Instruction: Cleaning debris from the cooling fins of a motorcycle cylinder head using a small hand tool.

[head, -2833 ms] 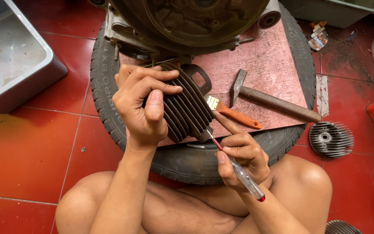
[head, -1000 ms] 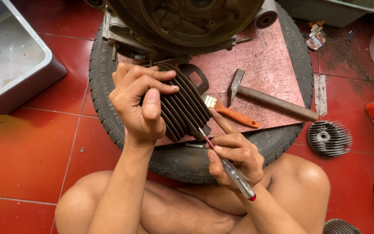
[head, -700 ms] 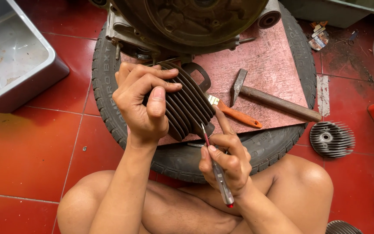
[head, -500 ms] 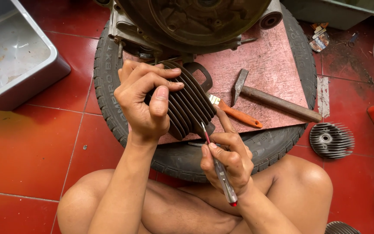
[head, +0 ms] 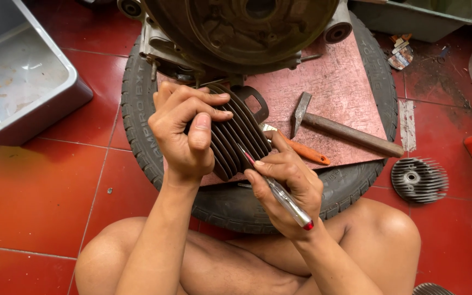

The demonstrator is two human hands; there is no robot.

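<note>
Head view, looking down on a person seated cross-legged on a red tiled floor (head: 39, 191). The left hand (head: 184, 128) is closed over a dark finned engine cylinder (head: 239, 136), fingers curled across the top fins and thumb pressed on the near side; the cylinder is held tilted above the near edge of a tyre (head: 137, 109) lying flat on the floor. The right hand (head: 288, 188) is closed in a pen-like grip around a slim screwdriver (head: 279, 191) with a clear handle and red end cap; its tip sits at the lower fins of the cylinder.

The cylinder looks to be cast metal: stiff, probably fairly heavy for its size, and unlikely to deform. Its thin fins appear the fragile part and could chip under a prying tip. A hold spanning several fins, as the left hand has, seems the soundest; oily residue, if present, would make it slippery.

On the tyre rests a reddish board (head: 345, 87) carrying a large engine casing (head: 236, 33), a hammer (head: 345, 131) and an orange-handled tool (head: 304, 152) just beside the right hand. A grey plastic tub (head: 23, 82) stands to the left. A round finned cylinder head (head: 419, 179) lies on the floor to the right, well apart from both hands.
</note>
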